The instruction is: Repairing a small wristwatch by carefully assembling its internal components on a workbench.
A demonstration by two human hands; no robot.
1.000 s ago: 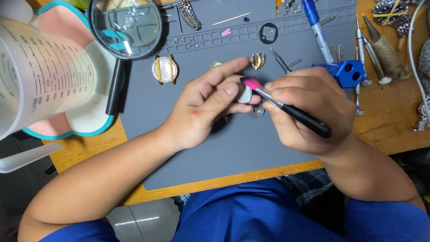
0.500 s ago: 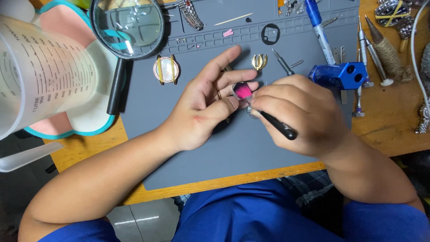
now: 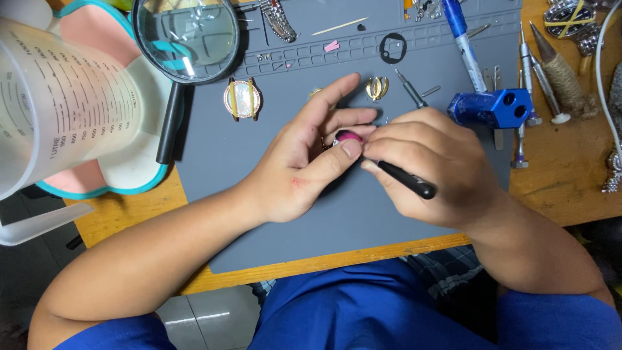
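Over the flat grey rubbery work mat (image 3: 272,214) on the wooden bench, my two hands meet near the middle. The translucent plastic measuring jug (image 3: 58,110) and the round black-handled magnifying glass (image 3: 188,39) lie at the left, the blue metal block with round holes (image 3: 495,107) at the right. My left hand (image 3: 304,162) pinches a small round pink-topped piece (image 3: 348,137) between thumb and fingertips; since a second ago the fingers have curled closer around it, so less pink shows. My right hand (image 3: 427,165) is clenched around a slim black rod-shaped tool (image 3: 408,181), its tip hidden at the piece; the tool now lies lower and flatter than before.
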